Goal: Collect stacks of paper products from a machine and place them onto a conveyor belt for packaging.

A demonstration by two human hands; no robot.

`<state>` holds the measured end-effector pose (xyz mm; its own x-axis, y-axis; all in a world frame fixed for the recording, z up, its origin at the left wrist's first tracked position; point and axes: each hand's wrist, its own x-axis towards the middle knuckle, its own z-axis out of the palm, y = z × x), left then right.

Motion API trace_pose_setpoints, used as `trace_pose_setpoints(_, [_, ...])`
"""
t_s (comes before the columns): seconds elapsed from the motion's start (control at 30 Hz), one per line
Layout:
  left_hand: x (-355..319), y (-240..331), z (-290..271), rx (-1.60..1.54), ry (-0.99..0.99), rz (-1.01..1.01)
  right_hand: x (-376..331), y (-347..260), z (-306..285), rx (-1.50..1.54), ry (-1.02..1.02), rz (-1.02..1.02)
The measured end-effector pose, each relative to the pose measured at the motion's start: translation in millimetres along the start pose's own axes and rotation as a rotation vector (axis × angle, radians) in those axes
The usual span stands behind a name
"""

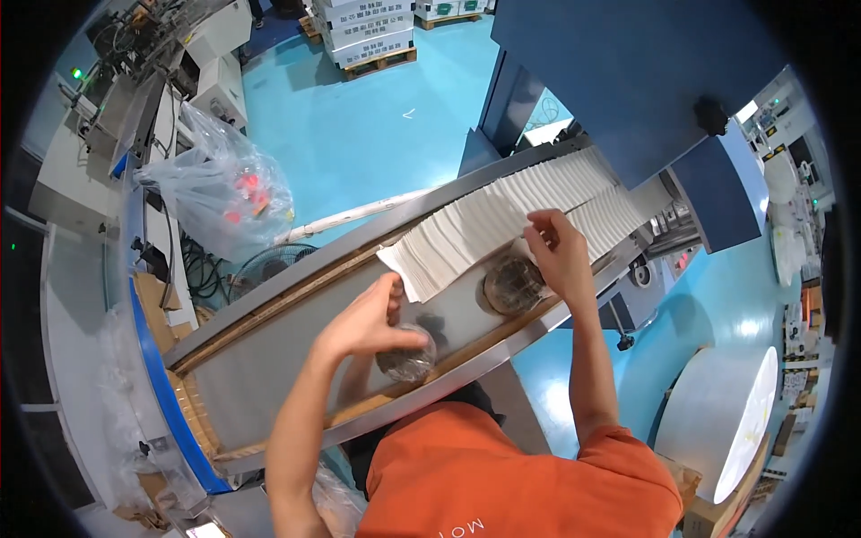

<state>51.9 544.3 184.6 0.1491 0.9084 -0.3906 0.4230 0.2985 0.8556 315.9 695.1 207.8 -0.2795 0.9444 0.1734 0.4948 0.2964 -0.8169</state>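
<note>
A long slanted metal trough holds two rows of thin white folded paper sheets [484, 224] standing on edge. My left hand [363, 321] is at the left end of the longer row, fingers bent against the last sheets and thumb stretched out apart. Below that thumb lies a round dark weight-like object wrapped in clear plastic [408, 359]. My right hand [563, 255] hovers at the near row's left end, with thumb and bent fingers apart and nothing visible between them. Beside its wrist, a second round dark wrapped object [514, 285] rests against that row.
The trough [269, 381] has raised metal and wooden edges. A blue machine housing [592, 81] overhangs its right end. Beyond the far edge hangs a clear plastic bag [224, 184] with red bits. Boxes on a pallet [368, 36] stand farther off; a large white roll [722, 426] is at right.
</note>
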Motion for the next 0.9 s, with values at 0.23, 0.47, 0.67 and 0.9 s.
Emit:
trace_pose_setpoints(0.23, [40, -3, 46, -0.301, 0.469, 0.07, 47, 17, 33, -0.1, -0.047, -0.14])
trace_pose_setpoints(0.47, [30, 0, 28, -0.256, 0.409, 0.125, 67, 25, 37, -0.511, -0.112, -0.28])
trace_pose_setpoints(0.67, [16, -66, 36, -0.438, 0.826, 0.192, 27, -34, 108, -0.246, -0.384, -0.387])
trace_pose_setpoints(0.9, [-69, -66, 36, -0.647, 0.878, -0.073, -26, -61, 156, 0.223, -0.849, 0.218])
